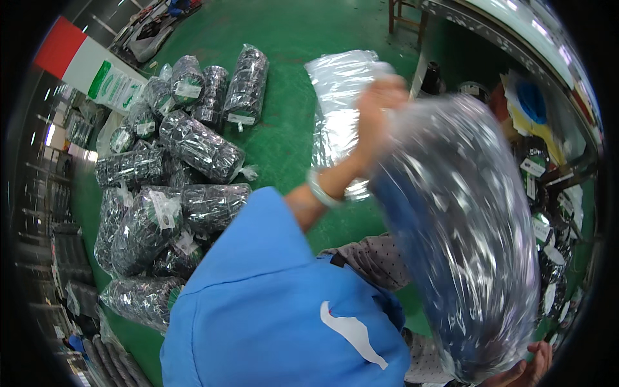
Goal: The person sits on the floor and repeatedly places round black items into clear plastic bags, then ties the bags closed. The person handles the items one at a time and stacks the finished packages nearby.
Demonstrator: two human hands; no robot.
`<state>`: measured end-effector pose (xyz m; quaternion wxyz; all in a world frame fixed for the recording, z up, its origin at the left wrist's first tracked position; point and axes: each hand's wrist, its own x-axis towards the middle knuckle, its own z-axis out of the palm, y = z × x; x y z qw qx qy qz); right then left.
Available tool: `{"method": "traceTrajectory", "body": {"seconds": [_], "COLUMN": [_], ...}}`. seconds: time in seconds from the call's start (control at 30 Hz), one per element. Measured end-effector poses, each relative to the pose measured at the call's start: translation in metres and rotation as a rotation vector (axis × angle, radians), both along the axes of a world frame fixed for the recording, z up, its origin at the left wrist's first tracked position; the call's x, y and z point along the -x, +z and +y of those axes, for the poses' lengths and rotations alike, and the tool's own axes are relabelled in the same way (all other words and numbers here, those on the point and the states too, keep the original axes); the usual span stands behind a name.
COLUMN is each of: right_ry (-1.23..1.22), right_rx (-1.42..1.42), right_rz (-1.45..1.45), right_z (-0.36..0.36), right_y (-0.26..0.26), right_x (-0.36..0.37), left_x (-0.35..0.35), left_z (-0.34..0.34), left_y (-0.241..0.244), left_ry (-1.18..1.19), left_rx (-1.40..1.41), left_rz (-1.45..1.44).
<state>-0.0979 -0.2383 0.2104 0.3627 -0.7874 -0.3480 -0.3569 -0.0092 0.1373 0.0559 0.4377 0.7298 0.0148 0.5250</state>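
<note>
A long clear plastic bag (464,232) with dark contents slants across the right side, streaked by motion blur. My left hand (382,99), with a pale bangle (321,188) on its wrist, is at the bag's upper end; its fingers are blurred. At the lower end my right hand (524,365) supports the bag from beneath, partly hidden behind it. Beyond my left hand, a stack of flat clear plastic bags (336,92) lies on the green floor (285,159).
Several plastic-wrapped cylindrical packs of dark goods (200,145) are heaped on the left, some with white labels. A red and white printed sack (92,67) stands behind them. On the right is a metal-edged table (512,48) with more dark packs (534,167) by it. A wooden stool (406,19) stands at the back.
</note>
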Motion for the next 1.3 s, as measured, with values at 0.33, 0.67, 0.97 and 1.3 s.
{"method": "traceTrajectory", "body": {"seconds": [0.33,0.67,0.97,1.3], "right_ry": [-0.179,-0.125,-0.290,-0.295], "right_rx": [0.109,0.384,0.600,0.565], "right_rz": [0.345,0.789,0.359,0.320], "right_z": [-0.016,0.059,0.073,0.047], "right_y": [-0.071,-0.162,-0.220,-0.234], "right_x": [-0.029,-0.089,-0.104,-0.099], "left_x": [0.270,0.045,-0.067,-0.071], "left_z": [0.191,0.031,0.010,0.056], "left_y": [-0.336,-0.436,-0.450,-0.466], "left_ry": [1.038,0.165,0.231,0.173], "left_rx": [1.323,0.465,0.116,-0.021], "left_rz": [0.325,1.045,1.277,1.297]}}
